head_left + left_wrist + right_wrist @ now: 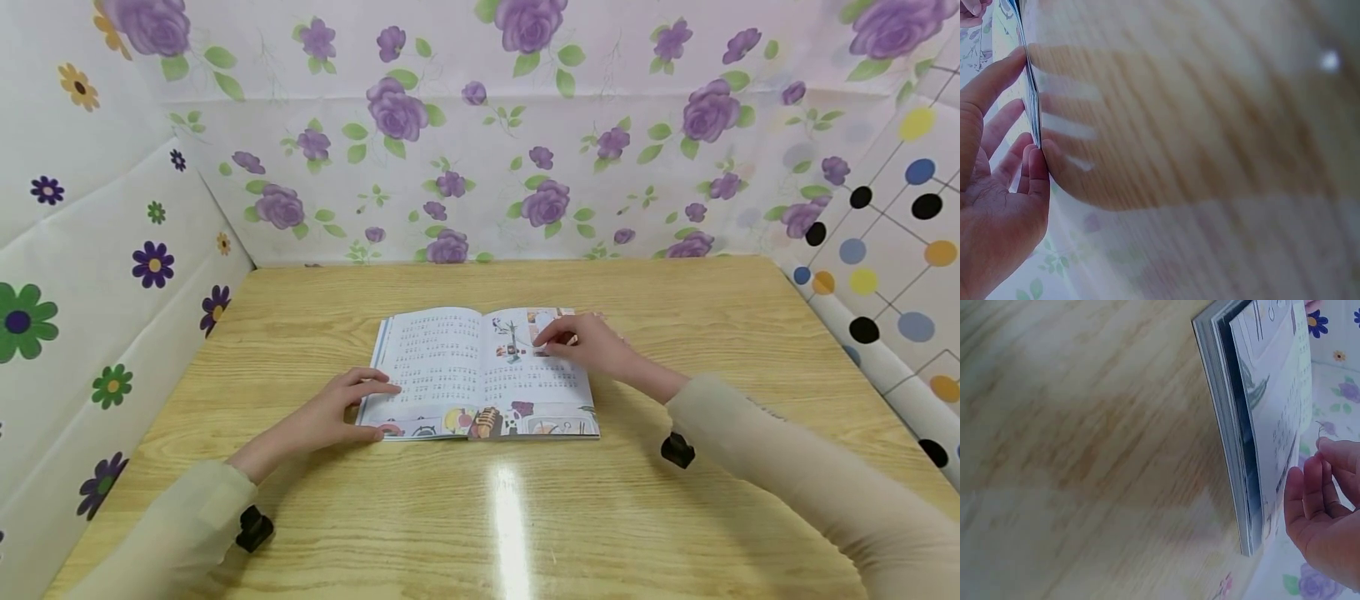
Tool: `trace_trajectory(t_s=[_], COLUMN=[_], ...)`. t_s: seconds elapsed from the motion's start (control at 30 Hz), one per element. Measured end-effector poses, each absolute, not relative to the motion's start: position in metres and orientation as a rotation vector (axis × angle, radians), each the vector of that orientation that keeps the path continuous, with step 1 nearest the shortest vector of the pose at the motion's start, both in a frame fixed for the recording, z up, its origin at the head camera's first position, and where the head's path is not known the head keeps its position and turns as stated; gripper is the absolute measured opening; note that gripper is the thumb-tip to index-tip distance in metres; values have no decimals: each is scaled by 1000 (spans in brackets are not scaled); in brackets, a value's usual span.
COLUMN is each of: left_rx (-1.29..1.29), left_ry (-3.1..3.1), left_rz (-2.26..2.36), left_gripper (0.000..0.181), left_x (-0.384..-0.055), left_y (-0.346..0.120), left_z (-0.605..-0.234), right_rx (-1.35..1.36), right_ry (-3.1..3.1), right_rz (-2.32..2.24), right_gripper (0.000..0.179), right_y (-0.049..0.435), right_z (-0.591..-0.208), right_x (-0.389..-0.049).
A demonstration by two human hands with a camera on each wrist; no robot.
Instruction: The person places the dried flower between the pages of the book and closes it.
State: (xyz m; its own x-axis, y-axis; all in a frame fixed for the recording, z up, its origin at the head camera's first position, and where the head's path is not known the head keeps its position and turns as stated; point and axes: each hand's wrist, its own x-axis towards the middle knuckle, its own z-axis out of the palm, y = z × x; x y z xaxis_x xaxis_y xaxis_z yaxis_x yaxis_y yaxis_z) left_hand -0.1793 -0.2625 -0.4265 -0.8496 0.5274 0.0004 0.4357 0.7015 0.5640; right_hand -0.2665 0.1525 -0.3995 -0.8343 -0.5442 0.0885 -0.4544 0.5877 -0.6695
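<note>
An open book (442, 367) with printed text and coloured pictures lies flat on the table. My left hand (330, 417) rests at its lower left corner, fingers spread over the left page edge and thumb by the bottom edge. In the left wrist view, that hand's fingertips (1024, 53) meet the thin side of the book (1033, 106). Over the picture on the right page, my right hand (592, 343) bends its fingers, thumb and index tips close together. The right wrist view shows these bent fingers (1313, 481) above the page; I cannot tell whether they pinch anything.
The wooden table (420, 517) has a bright light reflection in front of the book. Purple-flowered cloth (480, 142) hangs behind it, with patterned cloths at both sides. A small black device (678, 450) hangs under the right sleeve, another (254, 528) under the left.
</note>
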Motion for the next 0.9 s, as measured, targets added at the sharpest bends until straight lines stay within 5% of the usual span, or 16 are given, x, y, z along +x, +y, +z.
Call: trace_trajectory(t_s=[0.9], left_rx=[798], left_ry=[2762], left_rz=[840], left_gripper=[55], left_x=[-179], left_y=[-262], left_z=[-428], right_rx=[-836], right_ry=[2570], right_rz=[-1079], right_gripper=[17], right_y=[137], right_z=[-418], right_x=[-260])
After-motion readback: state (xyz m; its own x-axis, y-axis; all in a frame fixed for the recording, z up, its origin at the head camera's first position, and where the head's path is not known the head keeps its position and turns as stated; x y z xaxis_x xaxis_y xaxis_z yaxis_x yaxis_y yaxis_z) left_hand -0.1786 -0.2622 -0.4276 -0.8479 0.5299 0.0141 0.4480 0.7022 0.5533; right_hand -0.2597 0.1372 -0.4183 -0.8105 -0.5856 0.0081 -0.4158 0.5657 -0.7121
